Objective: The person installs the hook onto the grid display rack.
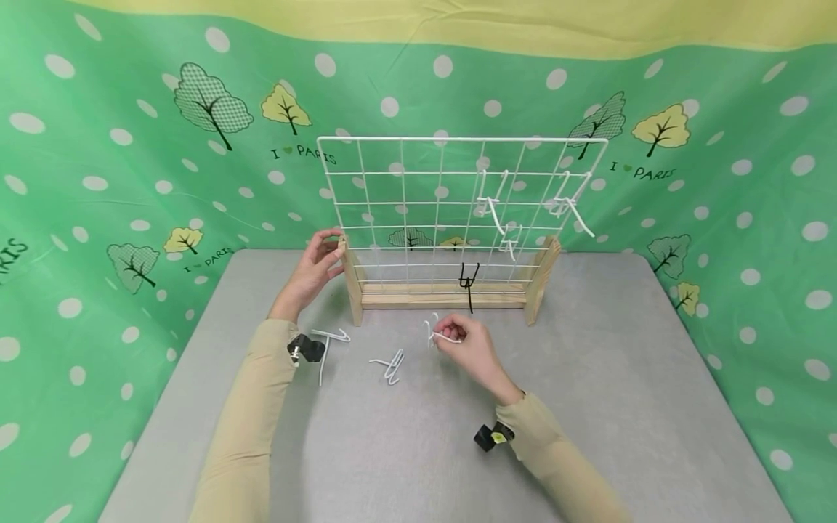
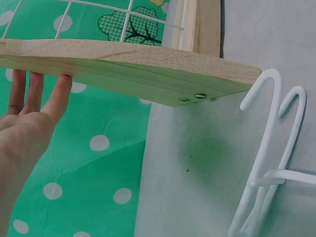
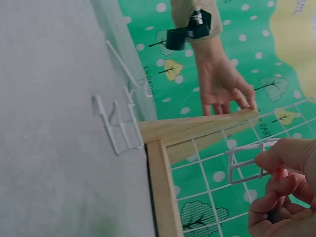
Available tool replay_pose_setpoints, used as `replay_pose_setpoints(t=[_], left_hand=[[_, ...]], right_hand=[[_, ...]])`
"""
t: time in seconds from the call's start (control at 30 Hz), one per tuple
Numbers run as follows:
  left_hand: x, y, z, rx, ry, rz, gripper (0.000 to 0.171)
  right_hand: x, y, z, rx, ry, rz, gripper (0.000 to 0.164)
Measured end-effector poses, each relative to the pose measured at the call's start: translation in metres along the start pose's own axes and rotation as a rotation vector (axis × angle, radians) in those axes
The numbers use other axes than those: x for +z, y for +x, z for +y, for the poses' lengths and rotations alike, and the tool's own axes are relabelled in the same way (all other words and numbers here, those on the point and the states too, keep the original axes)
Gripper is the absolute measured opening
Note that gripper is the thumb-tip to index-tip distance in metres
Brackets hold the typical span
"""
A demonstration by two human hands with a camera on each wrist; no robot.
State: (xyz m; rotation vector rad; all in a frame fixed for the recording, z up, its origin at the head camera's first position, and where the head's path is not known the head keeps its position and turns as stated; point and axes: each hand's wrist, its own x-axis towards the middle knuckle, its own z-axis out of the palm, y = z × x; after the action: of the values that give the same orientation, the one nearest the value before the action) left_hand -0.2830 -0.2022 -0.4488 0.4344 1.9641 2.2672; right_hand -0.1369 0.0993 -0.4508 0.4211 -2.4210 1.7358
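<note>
White hook in RH, nr rack edge.

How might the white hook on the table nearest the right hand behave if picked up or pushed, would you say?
The white hook looks like bent, coated wire, so probably stiff. Its thin, open frame suggests it's light. The projecting prong would likely stop it rolling.

A white wire hook shows on my feed, pinched in the right grip, curled tips up, in front of an upright white grid rack; my left grip touches the rack's pale wooden left side.
</note>
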Motion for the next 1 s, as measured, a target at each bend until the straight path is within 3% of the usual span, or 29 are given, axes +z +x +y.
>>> replay_pose_setpoints(t=[0.23, 0.5, 0.63, 1.0], left_hand=[[-0.001, 0.0, 0.0, -0.001, 0.007, -0.003, 0.035], [0.0, -0.001, 0.0, 0.002, 0.002, -0.006, 0.041], [-0.001, -0.001, -0.001, -0.001, 0.001, -0.006, 0.035], [0.0, -0.002, 0.0, 0.002, 0.005, -0.005, 0.04]], right_hand=[[-0.006, 0.007, -0.029, 0.004, 0.012, 0.004, 0.009], [-0.008, 0.015, -0.037, -0.037, 0.04, 0.039, 0.007], [-0.01, 0.02, -0.044, -0.056, 0.054, 0.053, 0.008], [-0.016, 0.03, -0.051, -0.05, 0.069, 0.098, 0.007]])
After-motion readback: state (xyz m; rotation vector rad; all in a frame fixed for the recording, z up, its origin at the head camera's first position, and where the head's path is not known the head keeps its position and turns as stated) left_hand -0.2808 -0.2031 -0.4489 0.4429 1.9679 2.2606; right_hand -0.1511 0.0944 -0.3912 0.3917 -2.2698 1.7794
